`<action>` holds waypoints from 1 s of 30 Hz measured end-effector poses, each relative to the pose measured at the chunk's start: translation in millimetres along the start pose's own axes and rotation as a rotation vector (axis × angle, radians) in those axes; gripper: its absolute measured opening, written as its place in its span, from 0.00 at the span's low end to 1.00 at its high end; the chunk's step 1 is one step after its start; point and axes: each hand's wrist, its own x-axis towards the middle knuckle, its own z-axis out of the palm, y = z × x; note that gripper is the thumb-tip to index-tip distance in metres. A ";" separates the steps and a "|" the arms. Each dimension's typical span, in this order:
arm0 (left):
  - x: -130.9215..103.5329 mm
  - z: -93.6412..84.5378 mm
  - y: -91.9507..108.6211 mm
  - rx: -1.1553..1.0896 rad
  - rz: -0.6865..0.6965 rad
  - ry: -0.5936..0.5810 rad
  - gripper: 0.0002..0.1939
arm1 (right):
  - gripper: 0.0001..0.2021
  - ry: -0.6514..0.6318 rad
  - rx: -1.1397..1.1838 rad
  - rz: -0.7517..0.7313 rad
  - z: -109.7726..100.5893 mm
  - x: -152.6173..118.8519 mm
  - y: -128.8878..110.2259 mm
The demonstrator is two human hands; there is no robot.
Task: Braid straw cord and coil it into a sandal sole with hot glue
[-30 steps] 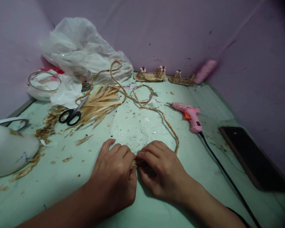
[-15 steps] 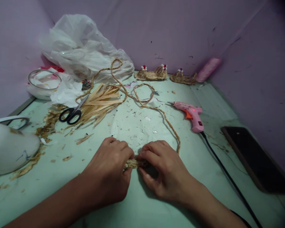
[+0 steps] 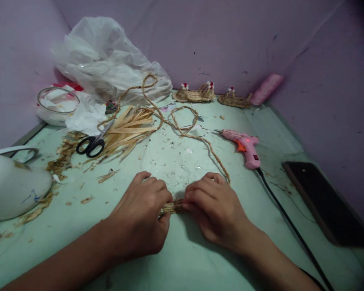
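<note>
Between my hands is a small flat piece of coiled braided fibre cord [image 3: 175, 206], close above the table. My left hand [image 3: 144, 212] pinches its left end. My right hand [image 3: 216, 210] closes its fingers on the right end, hiding that part. A long braided cord [image 3: 214, 152] runs from behind my right hand, loops across the table and reaches the plastic bag at the back. A pink hot glue gun [image 3: 245, 146] with a lit red light lies beyond my right hand. Black-handled scissors [image 3: 92, 144] rest on dry fibre strips [image 3: 127, 131] to the left.
At the back stand two small woven pieces with red and white beads [image 3: 194, 95] [image 3: 235, 100] near a pink roll [image 3: 267, 89]. A plastic bag [image 3: 109, 60] and glass bowl [image 3: 57, 107] sit back left. A white container [image 3: 15, 188] is left; a phone [image 3: 324, 202] lies right.
My right hand has shifted slightly right along the fibre piece, and its fingers have closed in more. More of the piece shows between the hands. My left hand stays nearly in place.
</note>
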 end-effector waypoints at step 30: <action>5.4 5.3 -12.3 0.020 0.060 0.190 0.05 | 0.07 -0.031 -0.144 0.165 9.3 -4.9 3.5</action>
